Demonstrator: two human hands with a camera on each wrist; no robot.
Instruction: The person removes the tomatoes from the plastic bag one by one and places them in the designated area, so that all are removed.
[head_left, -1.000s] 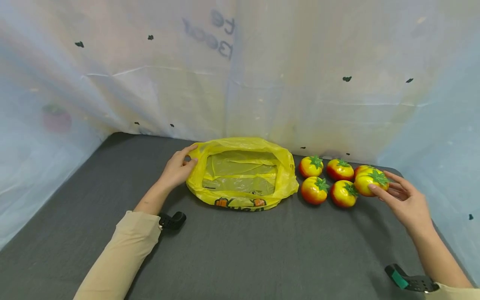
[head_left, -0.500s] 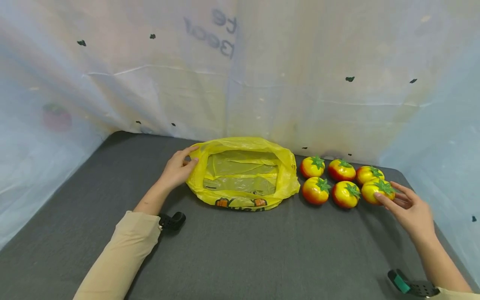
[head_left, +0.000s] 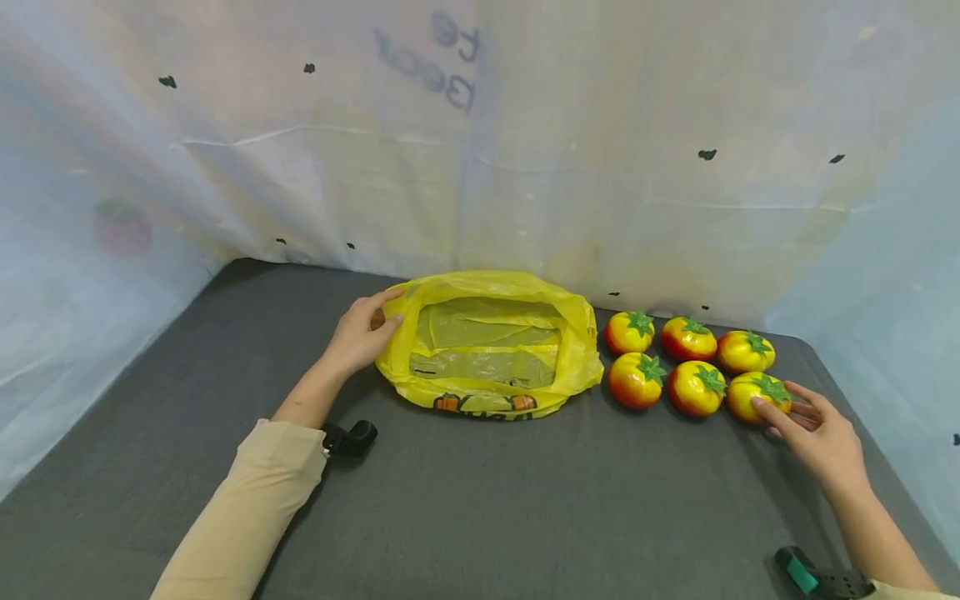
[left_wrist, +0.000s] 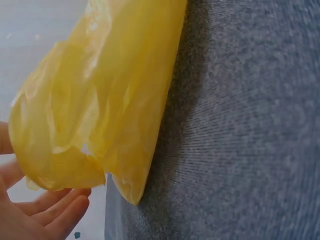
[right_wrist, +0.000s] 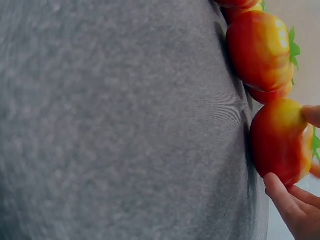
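Note:
On the dark cloth-covered table lies a yellow plastic bag (head_left: 480, 400), its mouth spread toward the head camera. My left hand (head_left: 360, 333) holds the bag's left rim; in the left wrist view some of its fingers pass behind the yellow film. At the far right, my right hand (head_left: 817, 433) grips a glossy red-and-yellow tomato (head_left: 746, 396) with a green star-shaped calyx. Thumb and fingers lie round its side in the right wrist view, where the tomato (right_wrist: 280, 142) is right at the cloth. It stands at the right end of the front row.
Several similar tomatoes (head_left: 696, 388) stand in two rows between the bag and my right hand. A pale plastic sheet (head_left: 525, 167) rises behind the table (head_left: 480, 500) and along both sides. Each forearm wears a black strap, with the left strap (head_left: 348, 437) near the bag.
My right hand has brought its tomato down and slightly right, from overlapping the back-row tomato to the end of the front row. My left hand stays at the bag's rim.

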